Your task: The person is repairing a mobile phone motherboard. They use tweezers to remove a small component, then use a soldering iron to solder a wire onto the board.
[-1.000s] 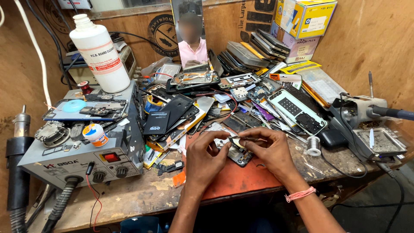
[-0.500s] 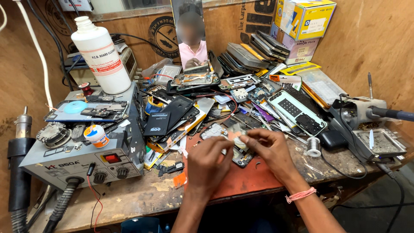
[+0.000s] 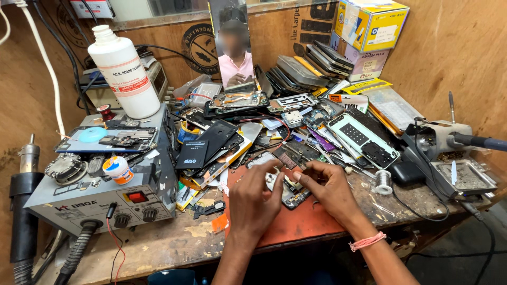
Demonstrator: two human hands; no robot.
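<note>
Cluttered wooden workbench carries, at its left, a grey hot-air rework station with a white solvent bottle on top, both within arm's reach of the orange work mat. Left hand curls over the opened phone chassis lying flat on the mat, fingers pinched narrow, apparently steadying it. Right hand bears on the same chassis with fingertips drawn together; whether it grips a part cannot be told; a soldering stand sits far right.
</note>
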